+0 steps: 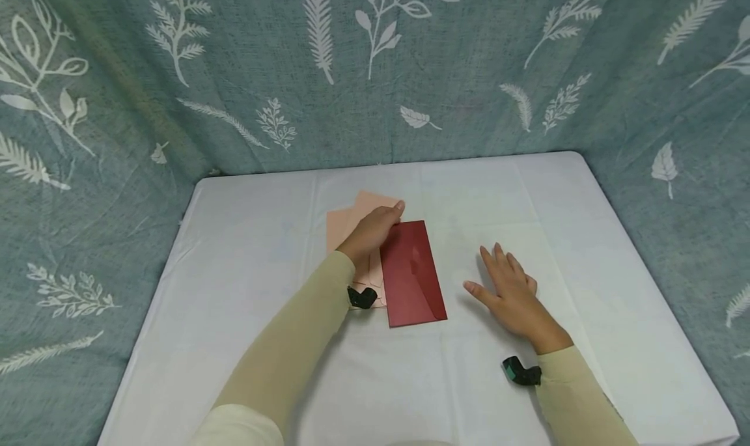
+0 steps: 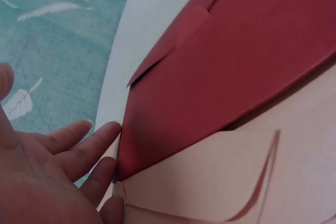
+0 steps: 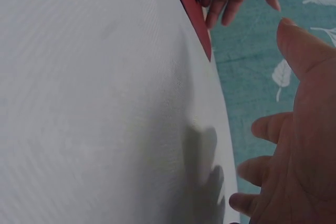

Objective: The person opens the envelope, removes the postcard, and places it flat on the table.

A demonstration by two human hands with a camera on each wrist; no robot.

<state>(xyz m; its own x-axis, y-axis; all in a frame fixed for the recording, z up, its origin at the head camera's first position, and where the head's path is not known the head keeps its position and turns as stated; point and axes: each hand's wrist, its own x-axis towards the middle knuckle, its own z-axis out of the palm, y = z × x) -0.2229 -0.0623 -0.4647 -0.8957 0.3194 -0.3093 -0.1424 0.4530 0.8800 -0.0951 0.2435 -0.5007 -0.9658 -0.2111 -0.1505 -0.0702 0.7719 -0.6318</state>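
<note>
A dark red envelope (image 1: 413,273) lies flap side up near the middle of the table, partly over peach envelopes (image 1: 375,200) to its left. My left hand (image 1: 372,230) is at the red envelope's far left corner, over the peach ones. In the left wrist view, the fingertips (image 2: 114,129) of this hand touch the far edges of the envelopes, with the thumb held away. To the right of the red envelope, my right hand (image 1: 510,296) is spread above the cloth and holds nothing. The left forearm hides part of the peach envelopes.
A white cloth (image 1: 252,237) covers the table. Green-blue curtains (image 1: 457,75) with white leaf prints hang behind it and along both sides. Black wrist devices (image 1: 362,297) sit at both cuffs.
</note>
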